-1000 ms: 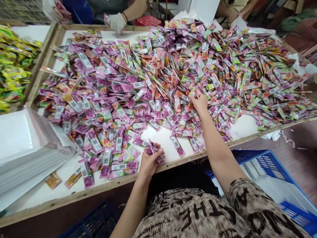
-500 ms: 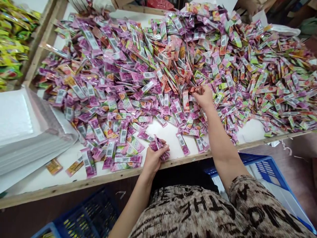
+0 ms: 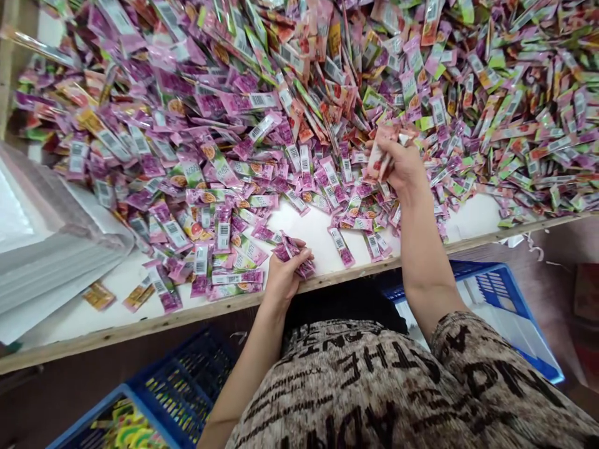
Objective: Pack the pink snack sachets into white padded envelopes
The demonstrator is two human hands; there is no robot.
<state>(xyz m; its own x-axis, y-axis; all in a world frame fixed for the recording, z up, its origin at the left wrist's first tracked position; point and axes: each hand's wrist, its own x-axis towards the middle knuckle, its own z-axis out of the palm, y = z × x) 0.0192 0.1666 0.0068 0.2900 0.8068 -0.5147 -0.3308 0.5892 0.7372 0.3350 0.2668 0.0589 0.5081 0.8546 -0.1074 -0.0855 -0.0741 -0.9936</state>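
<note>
My left hand (image 3: 286,274) is closed around a small bunch of purple stick sachets (image 3: 294,254) near the table's front edge. Farther forward and to the right, my right hand (image 3: 406,167) grips pinkish-red stick sachets (image 3: 382,153) between thumb and fingers, just above the pile. A wide heap of mixed sachets (image 3: 224,162), mostly purple, with green, orange and red ones, spreads over the white table (image 3: 299,227). A few purple sachets (image 3: 341,247) lie singly between my two hands.
Stacked white foam-like sheets (image 3: 51,249) stand at the left, with two gold sachets (image 3: 99,295) in front. A wooden rim (image 3: 154,322) borders the table. Below are a blue crate (image 3: 178,380) holding yellow-green packs and another blue crate (image 3: 503,293) at the right.
My right hand has lifted pinkish-red sachets from the pile and moved slightly right. My left hand still holds its purple bunch. The view has tipped downward.
</note>
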